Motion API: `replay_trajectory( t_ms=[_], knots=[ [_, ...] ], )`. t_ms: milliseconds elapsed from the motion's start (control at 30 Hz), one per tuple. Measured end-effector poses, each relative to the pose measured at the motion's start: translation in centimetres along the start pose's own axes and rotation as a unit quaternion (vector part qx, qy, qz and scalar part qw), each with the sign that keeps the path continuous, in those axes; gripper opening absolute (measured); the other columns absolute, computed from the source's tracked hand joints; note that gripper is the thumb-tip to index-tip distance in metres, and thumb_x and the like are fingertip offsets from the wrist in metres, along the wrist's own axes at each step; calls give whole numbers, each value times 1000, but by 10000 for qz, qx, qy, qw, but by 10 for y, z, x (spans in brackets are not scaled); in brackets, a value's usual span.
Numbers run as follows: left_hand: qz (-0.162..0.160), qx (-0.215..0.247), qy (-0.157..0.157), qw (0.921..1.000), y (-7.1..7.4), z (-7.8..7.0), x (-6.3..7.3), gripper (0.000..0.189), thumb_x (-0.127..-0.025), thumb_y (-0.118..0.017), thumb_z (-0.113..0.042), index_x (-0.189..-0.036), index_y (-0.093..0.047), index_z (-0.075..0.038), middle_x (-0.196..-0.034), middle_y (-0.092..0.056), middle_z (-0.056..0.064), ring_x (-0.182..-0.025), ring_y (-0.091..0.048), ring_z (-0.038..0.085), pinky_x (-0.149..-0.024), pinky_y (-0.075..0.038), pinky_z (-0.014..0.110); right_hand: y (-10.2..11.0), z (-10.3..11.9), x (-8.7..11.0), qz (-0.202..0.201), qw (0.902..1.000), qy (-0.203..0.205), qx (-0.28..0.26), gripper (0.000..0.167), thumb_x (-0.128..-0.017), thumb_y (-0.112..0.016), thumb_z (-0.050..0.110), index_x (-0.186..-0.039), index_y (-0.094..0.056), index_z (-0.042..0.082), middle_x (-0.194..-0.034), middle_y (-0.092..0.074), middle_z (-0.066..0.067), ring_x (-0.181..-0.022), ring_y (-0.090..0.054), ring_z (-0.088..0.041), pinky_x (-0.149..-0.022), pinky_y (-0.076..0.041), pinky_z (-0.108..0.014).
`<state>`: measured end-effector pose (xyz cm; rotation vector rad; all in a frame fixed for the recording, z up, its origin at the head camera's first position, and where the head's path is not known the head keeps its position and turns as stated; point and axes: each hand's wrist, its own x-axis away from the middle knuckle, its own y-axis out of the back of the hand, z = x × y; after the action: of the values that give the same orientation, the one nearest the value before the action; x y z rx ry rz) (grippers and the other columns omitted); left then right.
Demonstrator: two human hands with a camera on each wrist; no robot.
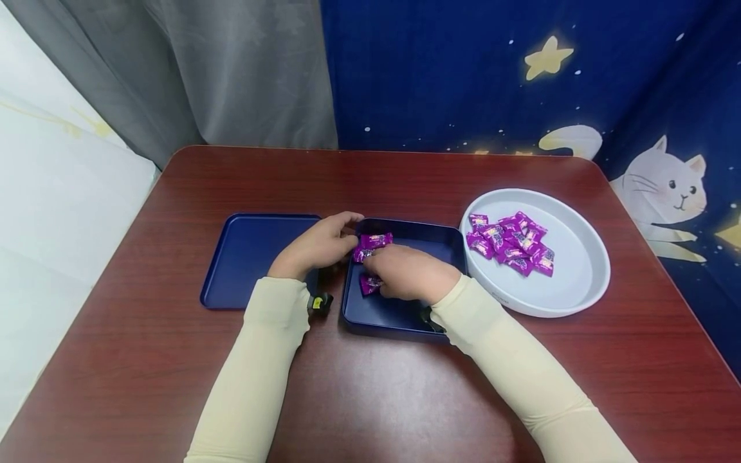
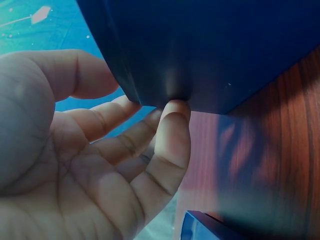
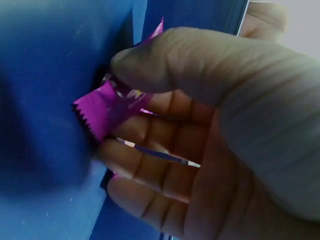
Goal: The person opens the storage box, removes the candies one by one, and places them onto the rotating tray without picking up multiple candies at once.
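Observation:
A deep dark-blue box point(image 1: 399, 315) stands in the middle of the table, with several purple wrapped candies point(image 1: 376, 240) along its left side. My left hand point(image 1: 321, 244) holds the box at its back left corner; in the left wrist view its curled fingers point(image 2: 172, 142) touch the outer wall. Inside the box is my right hand point(image 1: 405, 273), reaching in from the right. In the right wrist view the thumb and fingers pinch a purple wrapped candy point(image 3: 107, 107) close to the blue surface. Another candy point(image 1: 369, 284) lies just left of the right hand.
On the left lies a shallow blue tray or lid point(image 1: 243, 263), partly behind the left hand. A round white tray point(image 1: 579, 283) on the right holds a pile of the same purple candies point(image 1: 515, 241). Everything stands on a reddish-brown table point(image 1: 359, 411) before curtains.

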<state>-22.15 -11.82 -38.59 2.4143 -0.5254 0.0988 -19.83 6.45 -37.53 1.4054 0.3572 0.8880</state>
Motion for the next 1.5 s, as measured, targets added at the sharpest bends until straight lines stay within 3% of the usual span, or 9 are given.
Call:
replay_trajectory(
  t_ms=[367,567,867,1033,1267,1500],
  knots=[
    [57,-61,-24,10000,2,-2,1,47,-100,-52,-15,-146,-45,-11,-135,-55,12,-114,-58,25,-86,-53,41,5,3,2,-218,9998,25,42,32,-87,-73,18,-117,-62,13,-98,-65,-2,-89,-60,-17,-88,-52,-36],
    [100,-45,-52,9999,4,-2,1,47,-100,-51,-15,-146,-44,-11,-137,-54,13,-115,-57,26,-87,-52,42,8,7,4,-63,9999,-116,43,29,-91,-68,19,-119,-64,17,-102,-65,-2,-89,-60,-16,-87,-52,-35],
    [81,-82,-87,9999,5,-3,1,47,-100,-52,-15,-146,-45,-9,-134,-56,14,-113,-59,26,-85,-53,41,16,10,9,-134,9998,-124,0,35,-93,-65,16,-128,-62,12,-135,-55,-20,-108,-62,-27,-98,-48,-43],
    [76,-41,-67,9999,5,-3,2,47,-100,-51,-15,-146,-45,-10,-134,-56,14,-109,-60,26,-81,-54,40,17,11,10,-186,9998,-99,-45,36,-92,-65,17,-128,-61,11,-131,-59,-16,-106,-62,-24,-98,-48,-41],
    [63,-31,-57,10000,3,-1,1,46,-100,-52,-14,-145,-45,-10,-133,-57,13,-102,-63,25,-78,-55,38,19,5,13,-437,9990,1,-45,27,-89,-68,15,-116,-66,9,-103,-67,-4,-94,-59,-18,-89,-50,-37],
    [35,-17,1,10000,4,-2,2,46,-100,-53,-15,-145,-45,-12,-134,-56,13,-108,-62,26,-83,-55,41,19,3,13,-262,9996,-18,41,28,-90,-68,13,-117,-66,5,-111,-68,-10,-103,-62,-23,-96,-48,-39]
  ],
)
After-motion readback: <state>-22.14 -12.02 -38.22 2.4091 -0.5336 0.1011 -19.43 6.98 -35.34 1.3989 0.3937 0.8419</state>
